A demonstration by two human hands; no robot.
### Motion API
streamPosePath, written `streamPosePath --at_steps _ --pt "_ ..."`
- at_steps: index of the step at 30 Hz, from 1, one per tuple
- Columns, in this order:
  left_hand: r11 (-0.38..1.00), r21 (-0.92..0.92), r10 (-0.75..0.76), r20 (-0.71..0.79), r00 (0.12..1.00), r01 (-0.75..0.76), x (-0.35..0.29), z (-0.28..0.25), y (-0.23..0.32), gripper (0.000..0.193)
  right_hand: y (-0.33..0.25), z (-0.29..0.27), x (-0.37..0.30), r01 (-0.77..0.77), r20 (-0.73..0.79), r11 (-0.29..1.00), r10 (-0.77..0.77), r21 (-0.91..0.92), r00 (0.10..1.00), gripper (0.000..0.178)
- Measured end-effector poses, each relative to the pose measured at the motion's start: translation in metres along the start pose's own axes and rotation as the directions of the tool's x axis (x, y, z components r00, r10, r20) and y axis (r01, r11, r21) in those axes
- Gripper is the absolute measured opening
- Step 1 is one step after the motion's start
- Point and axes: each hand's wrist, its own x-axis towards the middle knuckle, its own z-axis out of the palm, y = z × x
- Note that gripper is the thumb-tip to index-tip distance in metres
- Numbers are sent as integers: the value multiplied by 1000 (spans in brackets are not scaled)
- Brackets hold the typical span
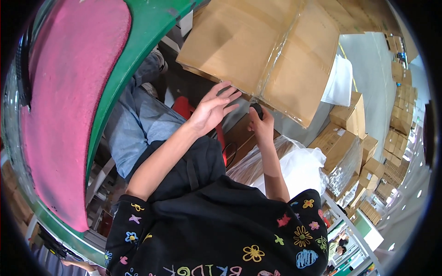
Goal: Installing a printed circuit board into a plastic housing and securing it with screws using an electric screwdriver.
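Observation:
A large brown cardboard box, its middle seam covered with clear tape, lies in front of me at the top of the head view. My left hand is held up beside the box's near edge with fingers spread and nothing in them. My right hand is closed around a small black object at the near end of the taped seam. The fingers hide part of this object, so its exact kind cannot be made out.
To the left is a green-edged table with a pink mat. White bagged material lies close to my right forearm. Several cardboard boxes are stacked on the right, with a white sheet near the large box.

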Motion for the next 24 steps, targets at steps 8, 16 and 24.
streamPosePath --at_steps 8,16,24 --pt "990 -140 18 44 999 -11 -3 -4 -5 53 -1 6 -1 -19 29 999 18 39 999 22" --pt "979 -203 50 179 983 -13 -1 -19 -17 38 7 14 8 -41 139 943 -5 330 990 16" --pt "991 -130 66 253 965 -34 2 -24 -16 31 -1 16 -3 89 -38 876 -81 474 996 16"
